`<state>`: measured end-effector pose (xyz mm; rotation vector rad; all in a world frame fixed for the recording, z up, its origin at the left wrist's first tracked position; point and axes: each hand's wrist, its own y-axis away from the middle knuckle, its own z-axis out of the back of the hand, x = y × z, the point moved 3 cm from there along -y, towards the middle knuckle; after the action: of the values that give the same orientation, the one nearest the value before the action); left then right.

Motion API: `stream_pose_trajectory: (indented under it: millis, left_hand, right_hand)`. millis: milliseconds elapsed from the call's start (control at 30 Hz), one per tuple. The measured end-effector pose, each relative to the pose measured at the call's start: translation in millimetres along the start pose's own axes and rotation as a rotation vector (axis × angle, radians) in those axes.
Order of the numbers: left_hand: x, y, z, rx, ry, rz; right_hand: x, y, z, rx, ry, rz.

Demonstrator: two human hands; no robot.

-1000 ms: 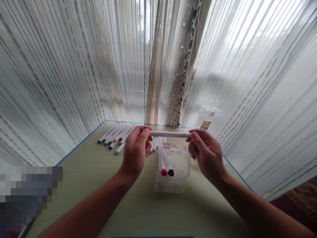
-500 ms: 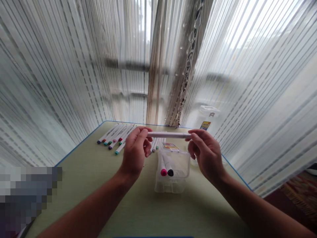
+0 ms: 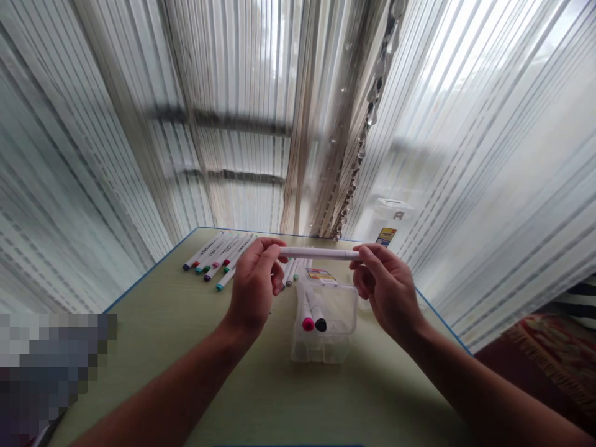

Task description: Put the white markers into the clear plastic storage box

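Note:
Held level between my two hands is a white marker (image 3: 319, 252). My left hand (image 3: 254, 279) pinches its left end, and my right hand (image 3: 386, 279) pinches the right end; fingertips cover both tips. Below it stands a clear plastic box (image 3: 321, 347) on the table. Two markers lie on that box: one with a pink end (image 3: 308, 323), the other with a black end (image 3: 320, 323). Whether they are inside or on top, I cannot tell. Several white markers with coloured ends (image 3: 216, 254) lie to the left, and more markers (image 3: 293, 271) show behind the box.
The pale green table (image 3: 162, 347) has a blue edge. At its back right stands a taller clear container (image 3: 391, 217) with a yellow label. Striped sheer curtains (image 3: 242, 149) hang behind the table. A patterned rug (image 3: 559, 347) lies on the floor at right.
The curtains have shifted and their folds hang differently, with darker bands showing at left. Both hands and the marker stay nearly where they were.

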<state>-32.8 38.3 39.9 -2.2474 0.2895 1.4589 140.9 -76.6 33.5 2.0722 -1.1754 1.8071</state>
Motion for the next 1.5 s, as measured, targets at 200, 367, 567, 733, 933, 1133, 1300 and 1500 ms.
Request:
stream_pose_trajectory:
  millis: [200, 367, 567, 733, 933, 1133, 1300, 1500]
  left_hand:
    - [0.1, -0.7, -0.5, 0.023, 0.012, 0.010]
    - [-1.5, 0.3, -1.6, 0.021, 0.001, 0.004]
    - [-1.7, 0.3, -1.1, 0.020, -0.003, 0.001]
    - [-1.9, 1.2, -0.4, 0.024, 0.006, 0.007]
    - [-1.5, 1.2, 0.2, 0.018, 0.002, 0.011]
    - [-0.6, 0.4, 0.8, 0.033, -0.009, 0.007]
    - [-1.0, 0.7, 0.6, 0.031, -0.010, 0.008]
    - [-2.5, 1.8, 0.0, 0.021, -0.018, 0.011]
  right_hand:
    - [0.7, 0.2, -0.6, 0.000, 0.015, 0.038]
    - [1.6, 2.0, -0.8, -0.004, 0.020, 0.045]
    - [2.8, 3.8, 0.3, -0.008, 0.030, 0.041]
    - [2.6, 4.2, -0.3, 0.008, 0.040, 0.038]
    - [3.3, 4.0, -1.0, 0.010, 0.034, 0.026]
    - [4.3, 4.1, -2.3, 0.000, 0.032, 0.007]
    - [4.6, 4.4, -2.3, 0.004, 0.041, 0.012]
    - [4.6, 4.9, -1.7, 0.011, 0.054, 0.019]
